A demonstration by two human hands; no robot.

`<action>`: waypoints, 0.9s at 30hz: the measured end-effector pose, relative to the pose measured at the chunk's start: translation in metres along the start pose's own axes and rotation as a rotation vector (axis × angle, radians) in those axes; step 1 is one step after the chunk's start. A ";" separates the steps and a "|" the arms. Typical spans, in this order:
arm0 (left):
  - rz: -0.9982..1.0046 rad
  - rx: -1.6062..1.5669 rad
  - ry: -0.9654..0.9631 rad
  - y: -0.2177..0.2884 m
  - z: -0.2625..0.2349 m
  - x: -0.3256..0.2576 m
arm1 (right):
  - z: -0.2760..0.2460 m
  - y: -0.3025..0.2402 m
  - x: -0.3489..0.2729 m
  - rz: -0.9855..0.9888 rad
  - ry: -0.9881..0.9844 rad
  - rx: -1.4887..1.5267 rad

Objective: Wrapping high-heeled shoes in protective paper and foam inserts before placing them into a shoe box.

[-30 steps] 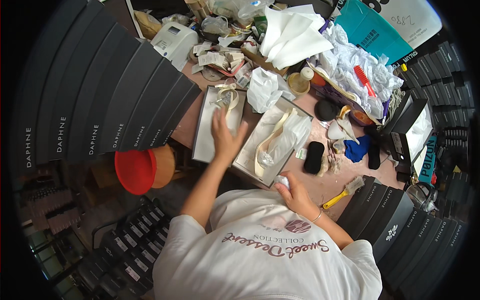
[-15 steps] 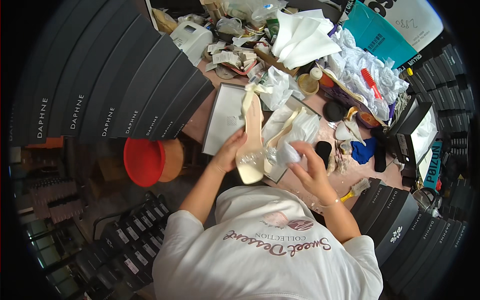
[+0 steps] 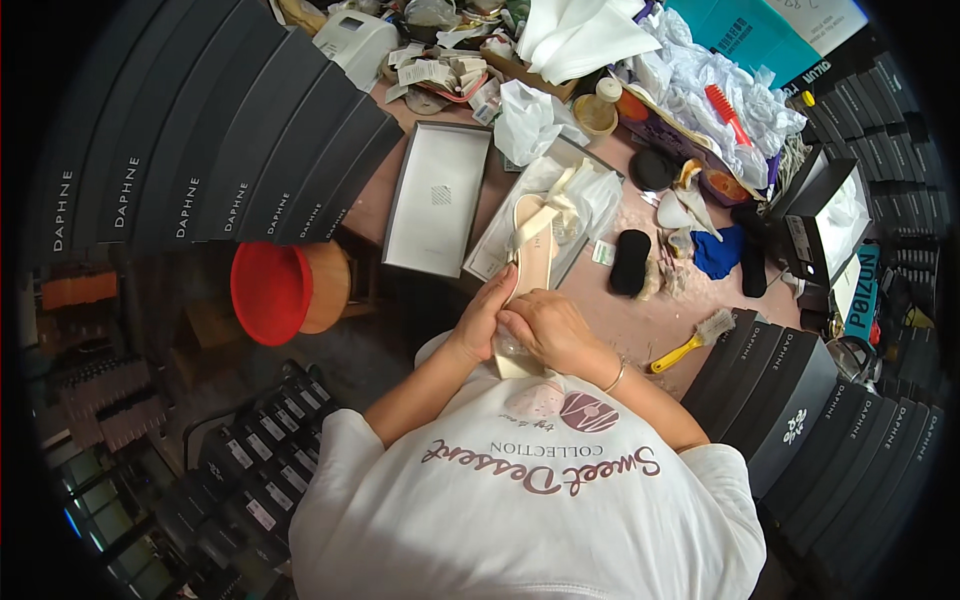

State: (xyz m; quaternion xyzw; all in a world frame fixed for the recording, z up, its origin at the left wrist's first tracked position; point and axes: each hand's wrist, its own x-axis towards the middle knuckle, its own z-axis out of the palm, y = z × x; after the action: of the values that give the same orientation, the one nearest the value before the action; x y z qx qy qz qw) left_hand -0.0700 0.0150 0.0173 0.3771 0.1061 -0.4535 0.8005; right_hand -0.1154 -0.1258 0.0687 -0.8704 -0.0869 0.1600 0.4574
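Observation:
A cream sandal point(image 3: 537, 258) with a pale insole lies lengthwise in front of my chest. My left hand point(image 3: 484, 318) is closed round its left side. Bunched over its front part, my right hand point(image 3: 550, 326) grips it from the right, and its fingertips are partly hidden. Clear plastic point(image 3: 511, 345) shows around the front of the sandal, below my hands. Just beyond is an open shoe box point(image 3: 486, 240) with white wrapping point(image 3: 597, 200) inside, partly hidden by the sandal. A grey-white box lid point(image 3: 427, 225) lies to its left.
Stacked dark shoe boxes point(image 3: 215, 150) rise at left, and more boxes point(image 3: 765, 400) at right. A yellow-handled brush point(image 3: 690, 343), a black oval pad point(image 3: 630, 262) and a blue cloth point(image 3: 718, 252) lie on the pink table point(image 3: 600, 300). Crumpled paper point(image 3: 700, 75) heaps up behind.
The sandal has come closer to my body. My right hand has moved left onto it from beside it; the white wad it held no longer shows. The view has shifted slightly.

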 end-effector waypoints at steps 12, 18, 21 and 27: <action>-0.142 -0.298 0.060 0.001 -0.006 -0.003 | 0.000 0.003 0.001 -0.375 0.164 -0.115; -0.044 -0.087 0.052 0.004 0.002 -0.011 | 0.020 0.012 0.014 -0.435 0.127 0.002; -0.026 -0.199 -0.050 0.013 0.005 -0.010 | 0.011 0.006 0.015 -0.375 0.050 0.087; 0.214 -0.032 0.023 0.041 -0.028 0.013 | -0.020 0.005 0.020 -0.438 0.393 0.487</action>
State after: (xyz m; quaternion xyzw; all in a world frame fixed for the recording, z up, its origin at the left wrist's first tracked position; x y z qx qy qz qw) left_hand -0.0245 0.0381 0.0122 0.3785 0.0817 -0.3595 0.8490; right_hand -0.0898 -0.1383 0.0716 -0.7113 -0.1410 -0.0956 0.6820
